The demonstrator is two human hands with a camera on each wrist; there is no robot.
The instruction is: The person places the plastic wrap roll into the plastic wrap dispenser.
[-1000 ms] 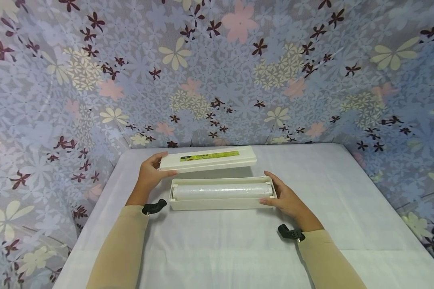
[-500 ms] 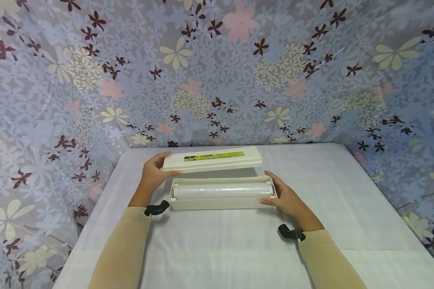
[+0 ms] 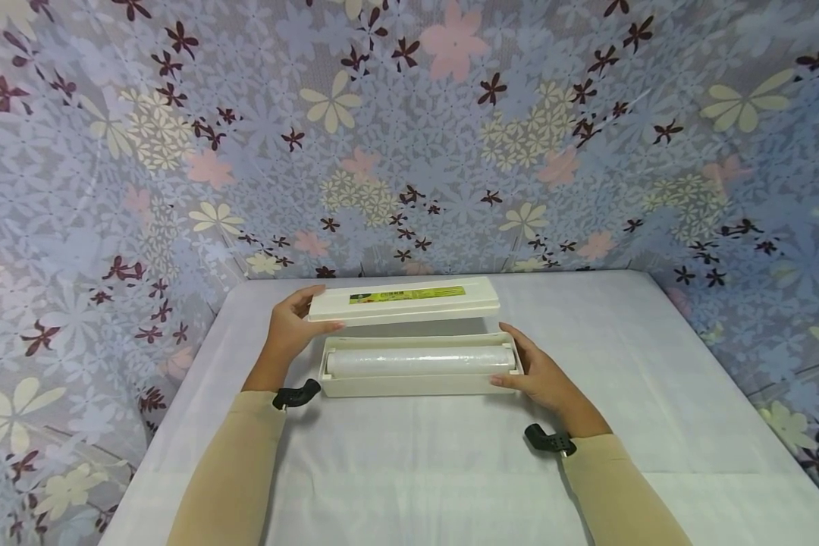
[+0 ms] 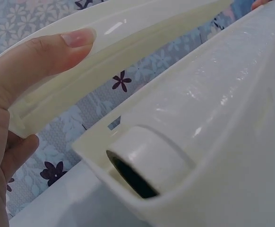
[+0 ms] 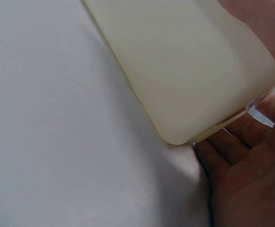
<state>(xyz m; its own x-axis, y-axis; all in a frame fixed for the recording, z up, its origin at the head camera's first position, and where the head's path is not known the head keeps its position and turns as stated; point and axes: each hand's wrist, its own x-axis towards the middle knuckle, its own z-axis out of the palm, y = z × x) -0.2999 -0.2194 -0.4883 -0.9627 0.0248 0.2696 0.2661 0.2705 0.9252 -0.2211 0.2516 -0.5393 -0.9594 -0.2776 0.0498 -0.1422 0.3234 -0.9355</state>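
A long white lid (image 3: 409, 305) with a green label hangs tilted above and behind a cream box, its right end higher than its left. My left hand (image 3: 292, 322) grips the lid's left end, thumb on the near edge and fingers at the far side. Inside the open box (image 3: 409, 387) lies a roll of cling film (image 3: 419, 361); the left wrist view shows its hollow core end (image 4: 133, 175). My right hand (image 3: 535, 371) holds the box's right end, thumb on the near wall. In the right wrist view fingers (image 5: 236, 137) reach under and around that end.
A white cloth covers the table (image 3: 409, 470), on which the box rests. Behind and at both sides hangs a floral curtain (image 3: 409, 152). Black wrist mounts (image 3: 296, 393) sit at both sleeves, the left one close to the box's left corner.
The lid has shifted slightly to the right along with my left hand, and has almost stopped over the last half second. My right hand and the box have stayed in place.
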